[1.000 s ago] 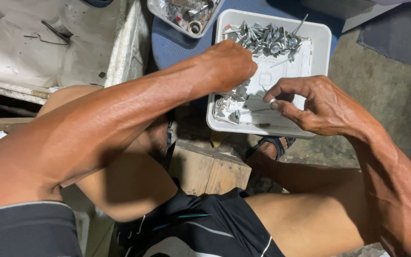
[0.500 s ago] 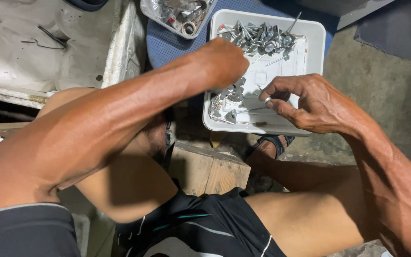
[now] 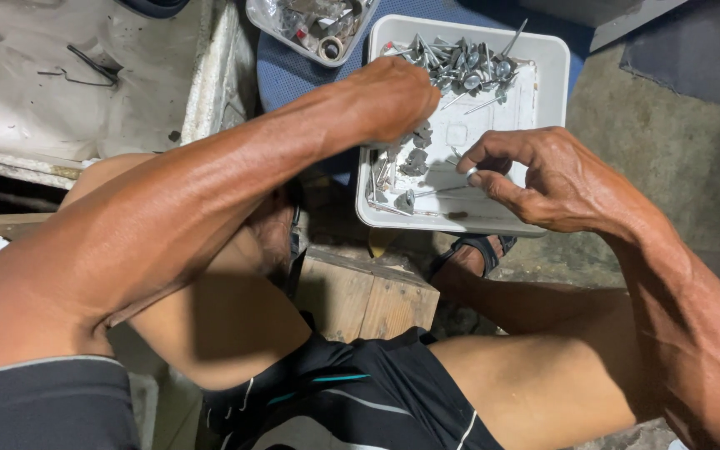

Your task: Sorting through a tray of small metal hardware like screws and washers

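Note:
A white plastic tray [image 3: 557, 80] holds a heap of grey nails with round washers [image 3: 460, 65] at its far end and a smaller group of nails [image 3: 400, 171] near its front left. My left hand [image 3: 389, 98] reaches over the tray's left side, knuckles up. Its fingertips curl down by the heap and are hidden. My right hand [image 3: 547, 179] hovers over the tray's front right and pinches a thin nail [image 3: 470, 174] by its washer end between thumb and forefinger.
A clear container of mixed metal parts [image 3: 310, 21] sits left of the tray on a blue surface [image 3: 293, 77]. A white sack with a black wire hook [image 3: 85, 62] lies at the far left. A wooden block [image 3: 360, 296] and a sandalled foot [image 3: 472, 250] are below the tray.
My left hand has moved away from me along the tray, from the small group of nails toward the far heap. My right hand keeps its pinch on the nail and has barely moved.

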